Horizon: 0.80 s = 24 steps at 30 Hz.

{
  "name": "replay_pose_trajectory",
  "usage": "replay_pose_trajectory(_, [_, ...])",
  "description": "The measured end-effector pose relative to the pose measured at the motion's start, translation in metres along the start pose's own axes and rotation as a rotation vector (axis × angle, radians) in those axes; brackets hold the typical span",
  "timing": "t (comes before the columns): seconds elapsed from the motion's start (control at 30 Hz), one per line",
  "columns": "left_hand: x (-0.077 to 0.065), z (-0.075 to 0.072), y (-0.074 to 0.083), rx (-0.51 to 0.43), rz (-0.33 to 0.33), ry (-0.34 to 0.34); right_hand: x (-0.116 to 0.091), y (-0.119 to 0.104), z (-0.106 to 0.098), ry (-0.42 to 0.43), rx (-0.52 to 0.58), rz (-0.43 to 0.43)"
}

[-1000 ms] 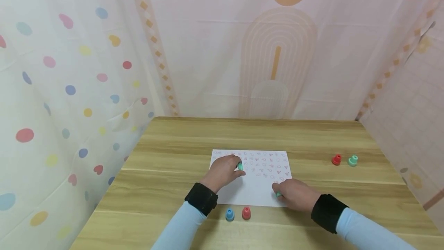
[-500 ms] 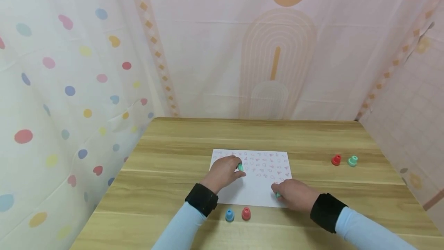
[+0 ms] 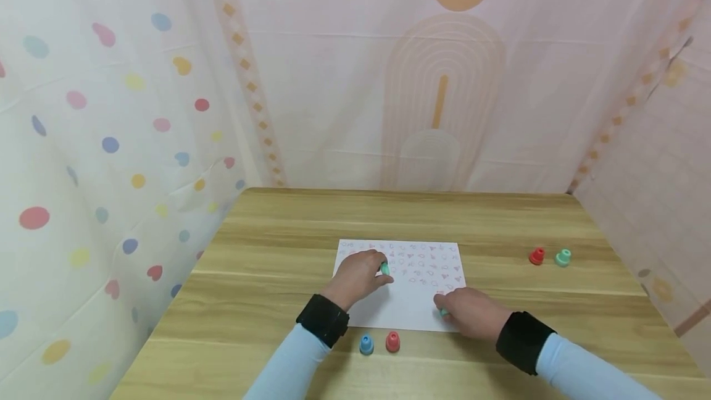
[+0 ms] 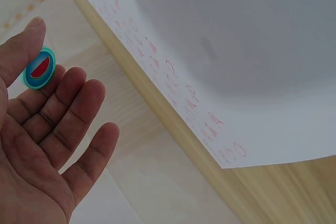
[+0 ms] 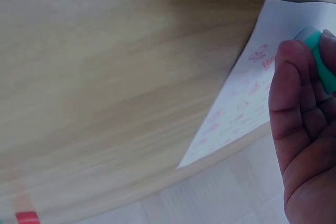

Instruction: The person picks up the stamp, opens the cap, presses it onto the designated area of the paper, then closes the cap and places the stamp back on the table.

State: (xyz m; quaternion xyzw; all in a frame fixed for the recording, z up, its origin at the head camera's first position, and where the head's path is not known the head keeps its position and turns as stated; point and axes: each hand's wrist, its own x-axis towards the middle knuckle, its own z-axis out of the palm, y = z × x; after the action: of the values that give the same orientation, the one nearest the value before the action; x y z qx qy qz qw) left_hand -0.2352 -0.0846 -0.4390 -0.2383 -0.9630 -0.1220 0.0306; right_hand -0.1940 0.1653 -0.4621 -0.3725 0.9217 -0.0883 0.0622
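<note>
My left hand (image 3: pixel 355 276) is raised over the white paper (image 3: pixel 395 313). Its thumb and fingers pinch a small round stamp cap (image 4: pixel 40 70) with a green rim and a red watermelon slice on blue. In the head view, only a green sliver of it shows. At the paper's lower right, my right hand (image 3: pixel 472 312) grips a green stamp (image 5: pixel 321 59) low against the sheet. The stamp is mostly covered by the fingers; contact with the paper cannot be told. Rows of small red and pink prints (image 3: pixel 422 264) cover the upper part of the sheet.
Near the paper's front edge stand a blue stamp (image 3: pixel 366 344) and a red stamp (image 3: pixel 392 342). Farther right on the wooden table (image 3: pixel 278 252) are another red stamp (image 3: pixel 536 256) and a pale green one (image 3: pixel 563 257). Patterned curtains (image 3: pixel 333 79) hang behind and at both sides.
</note>
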Motion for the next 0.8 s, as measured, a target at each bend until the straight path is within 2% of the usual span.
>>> replay_pose_trajectory(0.47, [0.0012,-0.0020,-0.0014,0.000,0.008,0.005,0.0019,0.0075,0.0005,-0.015,0.029,-0.004])
replay_pose_trajectory(0.63, [0.0005,-0.0014,-0.0018,0.023,0.019,0.006,0.0013,0.0050,0.0010,-0.001,0.008,-0.023])
replay_pose_trajectory(0.8, [-0.0004,-0.0009,-0.0011,0.026,0.021,0.009,0.0005,0.0025,-0.0002,-0.005,0.019,-0.005])
